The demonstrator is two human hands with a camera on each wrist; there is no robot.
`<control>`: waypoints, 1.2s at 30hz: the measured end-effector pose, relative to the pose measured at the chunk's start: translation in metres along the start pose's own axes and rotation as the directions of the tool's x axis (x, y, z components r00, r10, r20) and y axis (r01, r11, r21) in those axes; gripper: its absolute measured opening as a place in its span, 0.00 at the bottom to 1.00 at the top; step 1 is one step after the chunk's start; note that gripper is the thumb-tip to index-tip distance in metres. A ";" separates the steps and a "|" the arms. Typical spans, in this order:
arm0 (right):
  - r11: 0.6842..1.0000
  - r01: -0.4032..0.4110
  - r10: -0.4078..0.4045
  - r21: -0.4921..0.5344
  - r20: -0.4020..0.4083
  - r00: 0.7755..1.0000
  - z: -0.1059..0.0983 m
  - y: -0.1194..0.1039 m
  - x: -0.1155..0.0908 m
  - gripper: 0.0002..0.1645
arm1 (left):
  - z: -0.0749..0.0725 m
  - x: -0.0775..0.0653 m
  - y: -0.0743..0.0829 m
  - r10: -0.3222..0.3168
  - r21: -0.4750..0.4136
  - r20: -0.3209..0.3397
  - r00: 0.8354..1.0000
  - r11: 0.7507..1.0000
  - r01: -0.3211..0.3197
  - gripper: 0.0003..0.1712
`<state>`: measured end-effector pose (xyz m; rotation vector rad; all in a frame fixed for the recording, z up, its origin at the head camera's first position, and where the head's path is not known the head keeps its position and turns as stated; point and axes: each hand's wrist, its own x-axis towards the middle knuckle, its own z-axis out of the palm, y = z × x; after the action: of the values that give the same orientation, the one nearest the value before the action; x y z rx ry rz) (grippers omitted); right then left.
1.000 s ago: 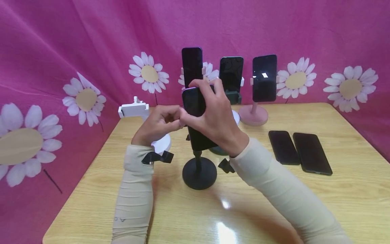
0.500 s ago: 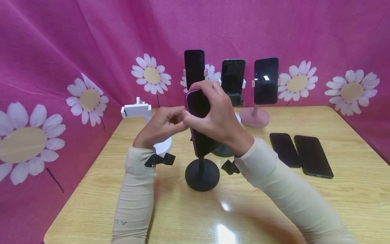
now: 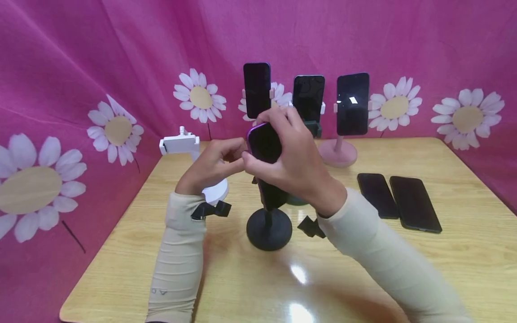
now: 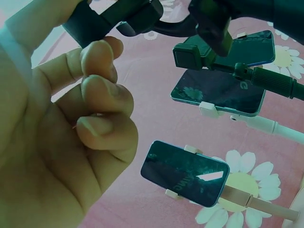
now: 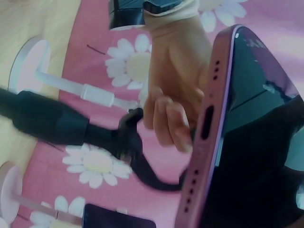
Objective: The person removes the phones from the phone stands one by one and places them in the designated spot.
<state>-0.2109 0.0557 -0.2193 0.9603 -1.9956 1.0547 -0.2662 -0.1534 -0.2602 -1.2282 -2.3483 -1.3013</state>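
Note:
My right hand [image 3: 300,159] grips a dark-screened smartphone [image 3: 264,142] with a purple edge, thumb on its near left side and fingers over its top. The phone tilts above the round base of a black phone stand [image 3: 269,231]. My left hand [image 3: 211,167] pinches the stand's black clamp [image 4: 140,18] at the phone's left edge, its other fingers curled into the palm. In the right wrist view, the smartphone's bottom edge [image 5: 207,122] with port and speaker holes faces the camera, close by the stand's black arm [image 5: 52,118]. Where phone meets clamp is hidden.
Phones stand in holders at the back, including one on a pink stand [image 3: 338,152]. A white stand [image 3: 179,144] holding no phone is at the left. Two dark phones, one smaller [image 3: 377,196] and one larger [image 3: 415,204], lie flat on the right of the wooden table [image 3: 343,269].
The smartphone has turned, so its screen looks narrower and its purple edge shows more. My right hand has shifted slightly right with it. My left hand keeps its pinch at the clamp.

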 end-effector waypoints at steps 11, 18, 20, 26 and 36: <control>0.966 -0.218 0.208 -0.137 -0.084 0.974 -0.049 0.039 -0.036 0.27 | 0.001 0.001 0.002 -0.040 -0.003 0.008 0.999 0.999 0.040 0.14; 0.828 -0.483 0.465 -0.285 -0.134 0.875 -0.074 0.068 -0.054 0.29 | 0.002 0.001 0.002 -0.057 -0.010 0.013 0.998 0.998 0.057 0.14; 0.779 -0.537 0.526 -0.323 -0.127 0.841 -0.079 0.079 -0.058 0.30 | 0.002 0.001 0.002 -0.062 -0.017 0.011 0.998 0.998 0.062 0.14; 0.669 -0.638 0.690 -0.381 -0.003 0.724 -0.078 0.120 -0.073 0.36 | 0.002 0.001 0.003 -0.074 -0.021 0.004 0.997 0.997 0.074 0.15; 0.573 -0.706 0.813 -0.416 0.183 0.553 -0.064 0.174 -0.092 0.46 | 0.000 0.002 0.003 -0.073 -0.023 0.011 0.997 0.997 0.074 0.14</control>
<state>-0.2966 0.2078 -0.3302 0.0245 -2.9149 0.9806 -0.2652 -0.1512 -0.2575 -1.1683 -2.4136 -1.3520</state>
